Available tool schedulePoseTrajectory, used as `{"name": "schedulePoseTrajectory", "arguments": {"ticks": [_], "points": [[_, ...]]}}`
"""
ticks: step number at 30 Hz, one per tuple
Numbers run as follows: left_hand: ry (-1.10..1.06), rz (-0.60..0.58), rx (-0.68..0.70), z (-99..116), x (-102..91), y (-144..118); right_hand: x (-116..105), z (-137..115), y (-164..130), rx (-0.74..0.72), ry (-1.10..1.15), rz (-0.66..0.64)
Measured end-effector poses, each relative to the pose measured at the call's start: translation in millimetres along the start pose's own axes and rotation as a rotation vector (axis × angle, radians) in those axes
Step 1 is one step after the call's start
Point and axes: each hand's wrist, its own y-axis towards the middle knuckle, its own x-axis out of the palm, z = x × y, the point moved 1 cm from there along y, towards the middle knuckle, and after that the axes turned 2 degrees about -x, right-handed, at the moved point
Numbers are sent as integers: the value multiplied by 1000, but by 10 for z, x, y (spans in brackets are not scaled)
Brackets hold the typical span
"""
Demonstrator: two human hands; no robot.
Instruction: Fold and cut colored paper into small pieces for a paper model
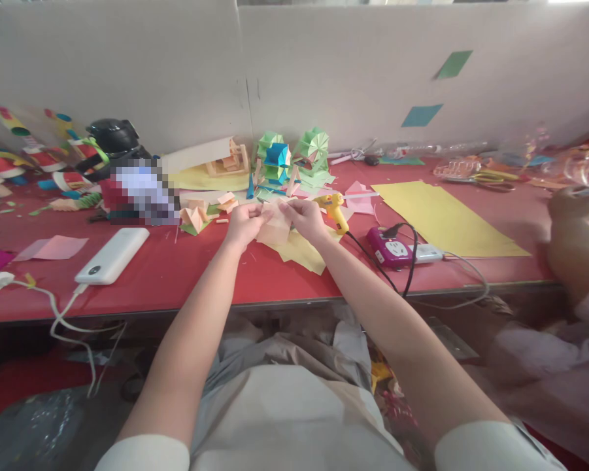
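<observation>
Both the left hand [244, 224] and the right hand [304, 218] have fingers pinched on a pale peach folded paper piece [276, 229] above the red desk [186, 268], near a yellow glue gun [335, 210].

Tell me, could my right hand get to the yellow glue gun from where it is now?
Probably yes. The right hand is pinching the peach folded paper, and the glue gun lies just beside it on the red table, with nothing between them.
</observation>
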Motion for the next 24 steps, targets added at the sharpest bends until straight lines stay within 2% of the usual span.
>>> {"name": "schedulePoseTrajectory", "arguments": {"ticks": [4,8,14,24], "points": [[16,8,13,19,4,1,-2,-38,-18,12,14,-69],[18,-10,-1,52,25,-16,-21,-1,-3,19,-74,-78],[16,-78,-18,57,41,-50,-40,29,9,-43,-168,-81],[33,-100,22,36,18,-37,-17,-57,-24,-30,-62,-123]]}}
